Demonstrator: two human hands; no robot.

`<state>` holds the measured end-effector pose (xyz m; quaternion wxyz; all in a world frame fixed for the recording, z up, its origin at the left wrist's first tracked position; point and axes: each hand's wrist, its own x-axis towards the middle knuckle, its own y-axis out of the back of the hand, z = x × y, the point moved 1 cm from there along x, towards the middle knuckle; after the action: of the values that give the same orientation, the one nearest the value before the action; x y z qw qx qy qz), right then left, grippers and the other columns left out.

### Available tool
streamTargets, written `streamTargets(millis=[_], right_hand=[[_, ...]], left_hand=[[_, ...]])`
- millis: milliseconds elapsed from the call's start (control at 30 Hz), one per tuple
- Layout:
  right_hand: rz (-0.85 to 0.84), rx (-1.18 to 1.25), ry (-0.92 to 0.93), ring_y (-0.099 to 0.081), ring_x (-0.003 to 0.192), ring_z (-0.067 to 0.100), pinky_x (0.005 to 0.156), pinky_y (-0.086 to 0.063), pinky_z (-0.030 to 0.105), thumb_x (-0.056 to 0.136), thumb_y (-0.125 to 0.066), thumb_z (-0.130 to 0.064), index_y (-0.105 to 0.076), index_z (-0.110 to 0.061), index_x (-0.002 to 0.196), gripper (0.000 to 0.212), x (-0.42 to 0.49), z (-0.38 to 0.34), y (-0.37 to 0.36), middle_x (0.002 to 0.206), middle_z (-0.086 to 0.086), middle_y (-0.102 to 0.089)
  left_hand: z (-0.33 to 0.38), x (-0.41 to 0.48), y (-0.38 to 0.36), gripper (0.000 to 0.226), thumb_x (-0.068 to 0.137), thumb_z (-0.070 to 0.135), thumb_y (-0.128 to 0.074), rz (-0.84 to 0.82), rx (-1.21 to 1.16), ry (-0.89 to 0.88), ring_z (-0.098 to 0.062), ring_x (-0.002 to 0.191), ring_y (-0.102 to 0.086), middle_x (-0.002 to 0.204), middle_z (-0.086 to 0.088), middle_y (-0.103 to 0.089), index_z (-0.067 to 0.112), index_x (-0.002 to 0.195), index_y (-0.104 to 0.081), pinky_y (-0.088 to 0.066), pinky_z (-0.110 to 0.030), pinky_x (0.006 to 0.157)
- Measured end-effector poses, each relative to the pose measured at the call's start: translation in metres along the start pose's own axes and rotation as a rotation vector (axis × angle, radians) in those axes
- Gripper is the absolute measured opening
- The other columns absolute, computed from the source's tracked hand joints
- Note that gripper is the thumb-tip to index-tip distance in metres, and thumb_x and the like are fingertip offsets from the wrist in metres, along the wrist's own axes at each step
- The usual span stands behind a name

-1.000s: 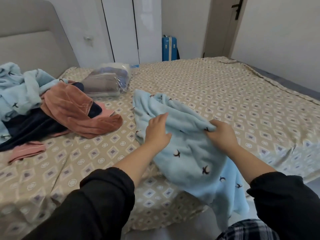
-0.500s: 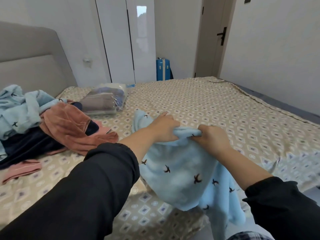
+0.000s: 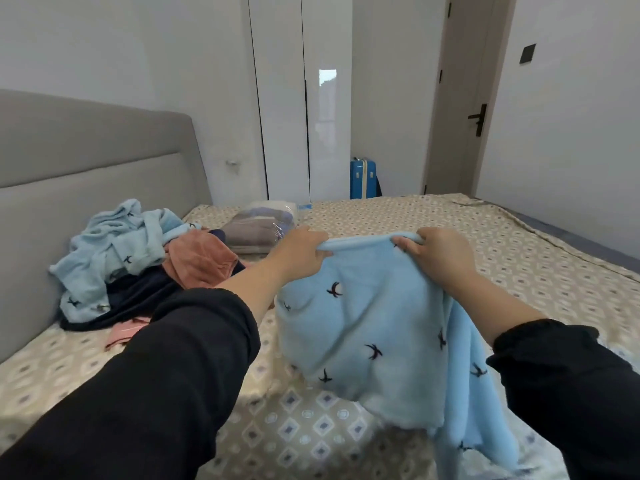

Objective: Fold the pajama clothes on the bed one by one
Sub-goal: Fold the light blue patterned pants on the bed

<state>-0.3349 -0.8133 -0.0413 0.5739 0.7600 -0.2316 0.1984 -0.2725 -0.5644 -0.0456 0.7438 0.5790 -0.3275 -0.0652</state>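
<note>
Patterned bedding covers the bed (image 3: pixel 502 244), which is backed by a grey headboard (image 3: pixel 86 168) at nine o'clock. White wardrobe doors (image 3: pixel 301 116) and a blue suitcase (image 3: pixel 363 178) are seen at twelve o'clock, and a door (image 3: pixel 464 98) at one o'clock.

In the head view, a light-blue pajama piece (image 3: pixel 374 323) is held up at the centre, above the near part of the bed. Its top edge is stretched between the left hand (image 3: pixel 301 252) and the right hand (image 3: pixel 440 258). The fingers of each hand are curled round one end of that edge. The rest of the piece hangs down, with its lower end trailing toward five o'clock.

A second earlier the piece was bunched on the bedding; it has since been lifted and opened out. From this it is judged that the piece is only being spread for a first fold, and no fold has been made.

A pile (image 3: pixel 138 261) of unfolded clothes is left at nine o'clock. A bagged bundle (image 3: pixel 259 230) lies just behind it at eleven o'clock.
</note>
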Motion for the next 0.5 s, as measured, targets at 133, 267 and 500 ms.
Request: streamTargets(millis=[133,267,500], right_hand=[[0.032,-0.104,0.106,-0.047,0.059,0.023,0.048,-0.023,0.032,0.091,-0.043,-0.062,-0.038,-0.016,0.06,0.056,0.013,-0.034,0.022,0.056,0.0,-0.043],[0.106,-0.275,0.262,-0.044,0.057,0.02,0.05,-0.028,0.03,0.094,-0.038,-0.059,-0.046,-0.014,0.069,0.052,0.027,-0.064,0.028,0.06,-0.001,-0.047],[0.199,-0.328,0.535,-0.041,0.048,0.024,0.043,-0.024,0.025,0.093,-0.038,-0.059,-0.04,-0.015,0.063,0.054,0.081,-0.125,-0.029,0.051,0.001,-0.04]], left_hand=[[-0.015,-0.013,0.033,0.052,0.097,0.051,-0.03,0.114,0.154,0.007,-0.031,0.097,-0.061,0.106,-0.01,-0.067,0.013,0.114,-0.06,-0.047,-0.038,0.077],[-0.038,-0.023,0.065,0.08,0.079,0.063,0.0,0.123,0.459,-0.06,-0.019,0.083,-0.063,0.112,0.006,-0.067,0.028,0.114,-0.062,-0.039,-0.029,0.062],[-0.088,-0.026,0.087,0.048,0.098,0.052,-0.028,-0.125,0.609,0.141,-0.021,0.087,-0.057,0.093,0.003,-0.061,0.019,0.111,-0.06,-0.041,-0.031,0.07]])
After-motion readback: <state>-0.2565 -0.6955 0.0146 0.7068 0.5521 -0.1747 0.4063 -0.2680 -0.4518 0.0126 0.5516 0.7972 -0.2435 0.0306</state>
